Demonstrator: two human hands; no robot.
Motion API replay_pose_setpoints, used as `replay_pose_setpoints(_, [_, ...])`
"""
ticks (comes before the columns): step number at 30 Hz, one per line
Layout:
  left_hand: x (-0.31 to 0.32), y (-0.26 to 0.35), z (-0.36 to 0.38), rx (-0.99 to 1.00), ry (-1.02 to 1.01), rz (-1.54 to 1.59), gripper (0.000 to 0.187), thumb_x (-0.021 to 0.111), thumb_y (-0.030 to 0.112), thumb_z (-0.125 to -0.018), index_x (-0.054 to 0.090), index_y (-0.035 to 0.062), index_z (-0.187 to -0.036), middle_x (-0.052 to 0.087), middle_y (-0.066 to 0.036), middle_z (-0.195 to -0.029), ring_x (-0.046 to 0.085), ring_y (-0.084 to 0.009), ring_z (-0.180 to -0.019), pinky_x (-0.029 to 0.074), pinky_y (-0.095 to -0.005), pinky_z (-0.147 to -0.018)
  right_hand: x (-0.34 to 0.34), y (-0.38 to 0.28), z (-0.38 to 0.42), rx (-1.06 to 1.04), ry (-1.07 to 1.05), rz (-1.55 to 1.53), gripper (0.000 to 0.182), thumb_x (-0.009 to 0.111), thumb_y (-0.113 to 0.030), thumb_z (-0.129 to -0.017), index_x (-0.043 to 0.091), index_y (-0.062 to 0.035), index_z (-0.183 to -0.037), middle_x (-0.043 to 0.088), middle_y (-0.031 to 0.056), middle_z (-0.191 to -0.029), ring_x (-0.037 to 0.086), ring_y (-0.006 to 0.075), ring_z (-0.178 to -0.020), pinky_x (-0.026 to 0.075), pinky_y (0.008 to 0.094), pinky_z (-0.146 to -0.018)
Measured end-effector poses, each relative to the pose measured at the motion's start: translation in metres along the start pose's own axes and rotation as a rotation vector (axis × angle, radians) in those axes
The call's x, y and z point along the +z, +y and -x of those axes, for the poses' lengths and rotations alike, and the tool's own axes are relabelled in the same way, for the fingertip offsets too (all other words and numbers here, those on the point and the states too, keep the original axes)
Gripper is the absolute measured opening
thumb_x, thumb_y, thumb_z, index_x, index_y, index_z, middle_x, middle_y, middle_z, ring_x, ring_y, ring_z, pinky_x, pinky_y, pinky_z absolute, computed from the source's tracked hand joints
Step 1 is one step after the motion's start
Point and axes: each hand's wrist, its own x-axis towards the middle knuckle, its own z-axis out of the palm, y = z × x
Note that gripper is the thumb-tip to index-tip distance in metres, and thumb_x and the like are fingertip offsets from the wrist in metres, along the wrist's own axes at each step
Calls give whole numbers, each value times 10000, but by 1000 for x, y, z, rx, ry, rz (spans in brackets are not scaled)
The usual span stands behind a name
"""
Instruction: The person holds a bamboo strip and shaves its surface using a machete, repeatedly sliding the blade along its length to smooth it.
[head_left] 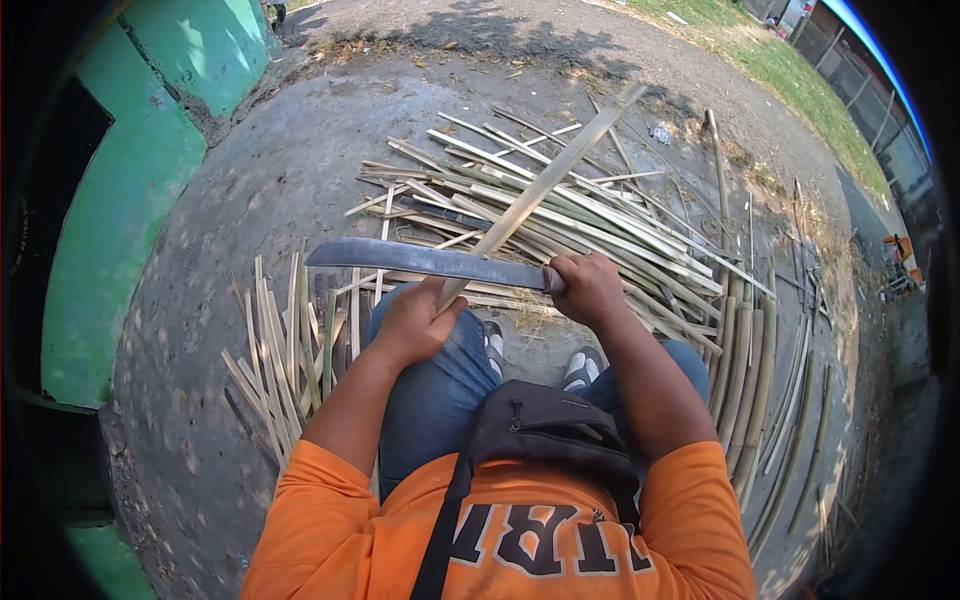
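My left hand is closed round the lower end of a long bamboo strip, which slants up and away to the right. In my right hand is the handle of a machete. Its wide dark blade points left and lies across the strip just above my left hand, the tip out past my left knee. Whether the edge cuts into the strip I cannot tell. Beyond the blade, a pile of split bamboo strips covers the ground.
More strips lie to the left, beside my leg. Thick bamboo poles and thin ones lie at the right. A green wall stands at the far left. A dark bag rests on my lap.
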Motion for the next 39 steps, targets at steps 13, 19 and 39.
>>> replay_pose_setpoints(13, [5,-1,-4,27,-4,-84,303,724,269,-937,678,15,-1097,715,-240,-939,695,-453,-894,535,-475,-769,4,7,-4,78,-17,-22,120,703,-212,-806,634,-114,-808,666,123,-699,660,371,-652,508,497,-629])
replay_pose_setpoints(19, [7,-7,-3,83,-21,-70,320,732,291,-934,677,18,-1091,714,-241,-938,693,-455,-887,533,-480,-757,-2,-25,-4,11,-125,-67,149,715,-222,-750,631,-124,-826,686,105,-727,686,365,-690,523,492,-664])
replay_pose_setpoints(39, [3,-4,1,22,-19,-94,336,713,297,-952,664,44,-1167,715,-236,-961,695,-445,-900,532,-471,-770,-3,1,-12,171,-59,-48,110,688,-201,-810,618,-119,-794,658,128,-700,674,384,-700,516,522,-640])
